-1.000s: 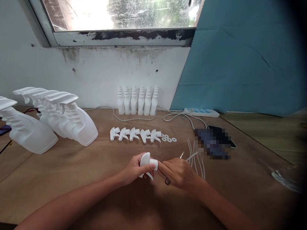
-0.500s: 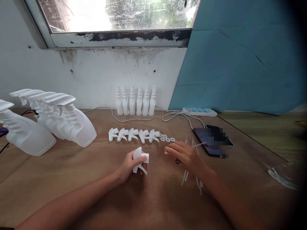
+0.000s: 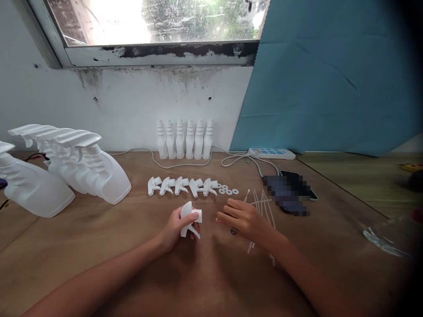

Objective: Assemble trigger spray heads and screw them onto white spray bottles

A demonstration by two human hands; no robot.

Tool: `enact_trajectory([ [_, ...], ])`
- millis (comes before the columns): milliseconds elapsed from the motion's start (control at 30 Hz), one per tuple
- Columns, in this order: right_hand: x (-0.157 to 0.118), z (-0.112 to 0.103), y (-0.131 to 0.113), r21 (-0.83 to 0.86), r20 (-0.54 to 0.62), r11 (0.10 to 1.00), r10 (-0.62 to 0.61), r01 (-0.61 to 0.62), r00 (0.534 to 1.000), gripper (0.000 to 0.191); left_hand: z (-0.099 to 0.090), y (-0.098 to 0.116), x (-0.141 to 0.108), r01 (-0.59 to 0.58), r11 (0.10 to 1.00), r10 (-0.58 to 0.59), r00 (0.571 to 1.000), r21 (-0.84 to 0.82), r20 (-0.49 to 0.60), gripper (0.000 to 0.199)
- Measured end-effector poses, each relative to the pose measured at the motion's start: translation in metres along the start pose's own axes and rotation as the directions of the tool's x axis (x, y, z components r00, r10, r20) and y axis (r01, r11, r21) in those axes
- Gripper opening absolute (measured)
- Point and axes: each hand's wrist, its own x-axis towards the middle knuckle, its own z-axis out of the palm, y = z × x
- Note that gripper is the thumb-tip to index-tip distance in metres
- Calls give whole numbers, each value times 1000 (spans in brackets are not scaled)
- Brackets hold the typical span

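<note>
My left hand (image 3: 174, 226) is wrapped round a white trigger spray head (image 3: 186, 213), its ribbed collar facing right. To the right of it, my right hand (image 3: 243, 220) is closed, thumb and fingertips pinched on something small and pale that I cannot make out. Beyond my hands, several white spray heads (image 3: 181, 186) lie in a row on the brown table (image 3: 142, 273). Small white rings (image 3: 229, 192) lie at the right end of that row. Thin white tubes (image 3: 264, 207) are spread beside and partly under my right hand and forearm.
Large white spray bottles (image 3: 109, 176) stand at the left. Several small white bottles (image 3: 190, 143) line the wall. A power strip (image 3: 274, 153), a cable (image 3: 165, 166) and phones (image 3: 299, 182) are at the back right. A clear container (image 3: 386, 240) is at the right edge.
My right hand has moved left, away from the rings and closer to the spray head, its fingers now pinched. My left hand keeps its hold. The view has shifted slightly.
</note>
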Motion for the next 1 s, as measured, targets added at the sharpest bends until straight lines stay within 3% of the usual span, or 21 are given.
enact_trajectory([
  [233, -3, 2, 0, 94, 148, 995, 15, -29, 989, 27, 0, 1, 0, 0, 1000, 0, 1000, -9, 2, 32],
  [600, -5, -4, -6, 231, 363, 949, 120, -214, 924, 27, 2, 2, 0, 6, 1000, -6, 1000, -20, -7, 33],
  [867, -12, 5, -2, 169, 314, 961, 158, -219, 936, 36, 3, 4, -1, 22, 999, -23, 1000, -38, -21, 33],
  [1000, -12, 10, 4, 100, 291, 953, 247, -286, 924, 32, 3, 5, -1, 23, 999, -23, 1000, -34, -20, 33],
])
